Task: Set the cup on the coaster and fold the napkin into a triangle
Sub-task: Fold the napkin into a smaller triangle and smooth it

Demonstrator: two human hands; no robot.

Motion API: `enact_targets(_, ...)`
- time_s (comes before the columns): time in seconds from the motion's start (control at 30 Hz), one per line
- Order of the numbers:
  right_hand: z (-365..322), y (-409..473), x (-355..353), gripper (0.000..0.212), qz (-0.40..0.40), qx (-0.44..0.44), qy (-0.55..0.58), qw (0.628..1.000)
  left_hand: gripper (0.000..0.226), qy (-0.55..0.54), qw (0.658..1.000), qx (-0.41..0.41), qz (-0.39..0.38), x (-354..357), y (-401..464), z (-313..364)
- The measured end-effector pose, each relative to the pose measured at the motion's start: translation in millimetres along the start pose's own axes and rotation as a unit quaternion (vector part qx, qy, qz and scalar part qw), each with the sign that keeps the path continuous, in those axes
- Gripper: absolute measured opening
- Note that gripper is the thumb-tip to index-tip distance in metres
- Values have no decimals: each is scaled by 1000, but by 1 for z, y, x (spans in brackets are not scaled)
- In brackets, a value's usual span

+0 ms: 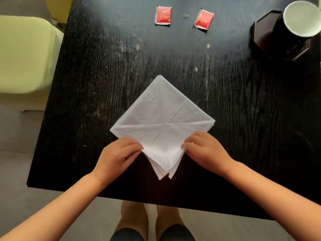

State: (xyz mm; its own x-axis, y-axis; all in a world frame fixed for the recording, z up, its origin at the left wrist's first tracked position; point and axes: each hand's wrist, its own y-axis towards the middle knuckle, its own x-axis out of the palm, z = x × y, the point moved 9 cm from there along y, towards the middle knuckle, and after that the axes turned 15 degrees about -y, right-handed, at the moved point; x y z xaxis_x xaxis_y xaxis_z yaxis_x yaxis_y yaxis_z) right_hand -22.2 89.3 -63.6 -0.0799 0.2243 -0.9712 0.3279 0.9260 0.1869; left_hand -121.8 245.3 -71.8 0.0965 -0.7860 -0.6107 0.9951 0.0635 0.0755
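On table [86,94], both hands w/ pinch on napkin [161,115] edges.

bare forearms without sleeves, bare knees, and dark shorts [152,234] at the bottom edge.

Black wood-grain desk [243,119], scuffed w/ pale streaks and specks, mostly centre and far half. On it: white napkin [161,117] near front-centre, turned as a diamond, creased, multi-layer; its near corner lifted off the surface. Two red sachets [163,15] [204,20] flat at far edge, side by side, apart. Dark octagonal coaster [264,33] at far right corner. Dark cup [302,19] w/ white inside stands on the coaster, not directly on desk.
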Motion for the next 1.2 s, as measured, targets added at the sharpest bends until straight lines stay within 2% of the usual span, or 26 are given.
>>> enact_targets(0.1, 23, 7, -13, 8, 34, 150, 51, 987, 16, -67, 989, -77, 109, -19, 7, -11)
enact_targets(0.2, 45, 19, -23, 7, 58, 277, 109, 953, 12, -99, 966, -114, 208, -39, 22, -15)
enact_targets(0.27, 56, 33, -23, 7, 47, 321, 137, 936, 11, -80, 963, -112, 230, -48, 39, -14)
enact_targets(0.4, 85, 60, -8, 7, -18, 376, 159, 912, 9, -19, 965, -131, 225, -57, 67, -23)
enact_targets(0.67, 111, 74, 23, 12, -84, 427, 82, 897, 13, 64, 963, -164, 205, -48, 88, -46)
enact_targets(1.07, 110, 68, 24, 13, -61, 434, -16, 899, 14, 94, 965, -151, 191, -42, 102, -53)
enact_targets(1.1, 108, 68, 20, 16, -52, 426, -44, 902, 20, 99, 964, -143, 203, -43, 101, -52)
enact_targets(1.2, 84, 79, 9, 47, -11, 338, -139, 931, 47, 142, 961, -96, 217, -39, 98, -35)
